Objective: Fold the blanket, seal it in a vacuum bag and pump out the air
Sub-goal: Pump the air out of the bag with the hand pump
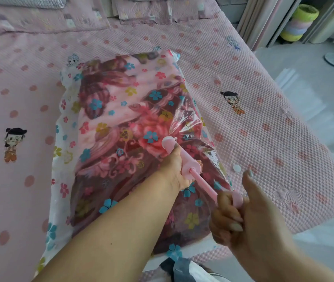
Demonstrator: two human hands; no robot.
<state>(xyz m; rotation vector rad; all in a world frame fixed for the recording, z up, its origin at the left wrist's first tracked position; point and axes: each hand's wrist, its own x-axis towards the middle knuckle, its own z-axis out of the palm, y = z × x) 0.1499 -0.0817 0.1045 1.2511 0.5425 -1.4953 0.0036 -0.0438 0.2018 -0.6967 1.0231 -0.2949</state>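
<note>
Bedding in quilted pink covers the bed (263,102), and on it lies the flower-printed vacuum bag (60,151) with the folded floral blanket (121,110) already inside, so folding and bagging look done. Whether the seal is fully closed cannot be told. Pumping is the step in hand: the bag is still puffy, so much air seems left. Left hand (174,169) grips the barrel of the pink hand pump (184,159), set on the bag's valve; right hand (241,216) clasps the drawn-out plunger handle (237,197). A small white cap (237,168) lies beside the bag.
</note>
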